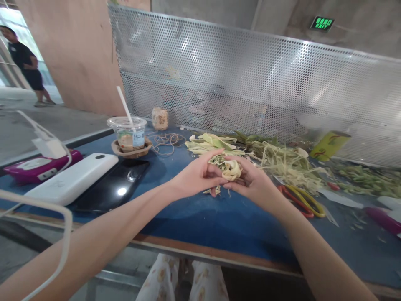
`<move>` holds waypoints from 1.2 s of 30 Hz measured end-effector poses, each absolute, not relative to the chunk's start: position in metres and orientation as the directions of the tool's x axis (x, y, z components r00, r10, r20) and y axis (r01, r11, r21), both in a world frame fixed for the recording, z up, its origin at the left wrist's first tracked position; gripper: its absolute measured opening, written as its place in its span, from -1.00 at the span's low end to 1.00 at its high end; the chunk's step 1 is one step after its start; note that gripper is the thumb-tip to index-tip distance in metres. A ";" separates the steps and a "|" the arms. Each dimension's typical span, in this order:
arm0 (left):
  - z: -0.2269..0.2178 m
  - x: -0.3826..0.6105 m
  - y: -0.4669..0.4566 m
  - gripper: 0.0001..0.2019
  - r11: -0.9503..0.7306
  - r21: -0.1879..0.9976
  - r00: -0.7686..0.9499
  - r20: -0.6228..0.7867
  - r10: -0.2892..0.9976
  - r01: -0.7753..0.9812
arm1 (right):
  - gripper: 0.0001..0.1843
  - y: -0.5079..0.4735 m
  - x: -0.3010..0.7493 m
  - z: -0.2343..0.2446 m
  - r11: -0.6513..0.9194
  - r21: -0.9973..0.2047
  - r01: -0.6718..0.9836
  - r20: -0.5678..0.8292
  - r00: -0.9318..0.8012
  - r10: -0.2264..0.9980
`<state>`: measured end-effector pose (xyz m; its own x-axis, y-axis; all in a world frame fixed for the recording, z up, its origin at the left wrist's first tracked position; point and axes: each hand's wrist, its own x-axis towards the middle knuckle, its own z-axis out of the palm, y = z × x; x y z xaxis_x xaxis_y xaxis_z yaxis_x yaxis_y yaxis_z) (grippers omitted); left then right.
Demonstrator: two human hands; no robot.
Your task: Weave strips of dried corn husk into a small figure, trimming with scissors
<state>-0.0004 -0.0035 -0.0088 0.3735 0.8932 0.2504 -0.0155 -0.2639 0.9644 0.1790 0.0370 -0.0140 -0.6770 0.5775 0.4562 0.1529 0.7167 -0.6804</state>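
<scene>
Above the blue tabletop, a coiled piece of pale yellow corn husk (232, 169) with green bits beside it sits between my two hands. My left hand (197, 175) closes on its left side, thumb and fingers bent in. From the right, my right hand (255, 177) pinches the same coil, its fingers partly hidden behind. Small pale scraps (216, 190) show just under the left fingers. Beyond the hands lies a pile of light green corn husks (213, 143), with dried shredded husks (285, 161) to the right. Scissors with red and yellow handles (308, 202) lie near my right forearm.
A perforated metal screen (219, 71) borders the table's back. On the left are a lidded cup with a straw (128, 136), tangled string (167, 141), a black tablet-like slab (115, 184), a white power bank (75, 177) and a purple power strip (44, 167). A person (25, 62) stands far left.
</scene>
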 end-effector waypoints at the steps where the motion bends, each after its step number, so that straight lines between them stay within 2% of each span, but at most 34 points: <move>1: -0.009 -0.001 -0.004 -0.26 -0.264 0.965 0.383 0.245 0.891 -0.003 | -0.48 0.038 0.180 -0.014 0.700 -0.700 0.141 0.441 -0.686 0.579; 6: -0.008 -0.003 -0.005 -0.14 -0.285 0.956 0.424 0.232 0.875 0.064 | -0.57 0.038 0.182 -0.012 0.636 -0.766 0.096 0.389 -0.719 0.577; 10: -0.010 -0.002 -0.006 -0.12 -0.349 0.929 0.393 0.277 0.877 0.126 | -0.65 0.037 0.178 -0.011 0.602 -0.796 0.066 0.420 -0.656 0.627; 16: -0.015 0.000 -0.006 -0.12 -0.419 0.874 0.328 0.331 0.885 0.246 | -0.56 0.035 0.171 -0.015 0.454 -0.891 -0.005 0.343 -0.662 0.666; 21: -0.017 0.006 -0.008 -0.03 -0.388 0.896 0.335 0.305 0.892 0.217 | -0.60 0.035 0.169 -0.014 0.422 -0.906 -0.021 0.362 -0.555 0.749; 25: -0.022 0.012 -0.012 0.00 -0.373 0.896 0.417 0.251 0.874 0.243 | -0.63 0.039 0.173 -0.012 0.391 -0.920 -0.019 0.362 -0.423 0.831; 28: -0.024 0.015 -0.014 0.00 -0.373 0.890 0.433 0.237 0.870 0.262 | -0.63 0.042 0.177 -0.013 0.373 -0.928 -0.013 0.341 -0.437 0.832; 32: -0.016 0.010 -0.016 -0.09 -0.396 0.853 0.358 0.272 0.893 0.340 | -0.63 0.041 0.179 -0.011 0.395 -0.918 -0.013 0.357 -0.457 0.814; 34: -0.010 0.006 -0.016 -0.25 -0.398 0.835 0.328 0.281 0.902 0.379 | -0.63 0.039 0.180 -0.008 0.433 -0.902 0.000 0.385 -0.454 0.804; 36: -0.005 0.002 -0.016 -0.48 -0.425 0.749 0.303 0.306 0.903 0.509 | -0.62 0.035 0.180 -0.004 0.464 -0.885 0.025 0.398 -0.476 0.784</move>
<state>0.0018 -0.0157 -0.0052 0.3028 0.9026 0.3060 0.5092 -0.4246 0.7486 0.1797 0.0352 -0.0039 -0.4761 0.7843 0.3979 0.0247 0.4642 -0.8854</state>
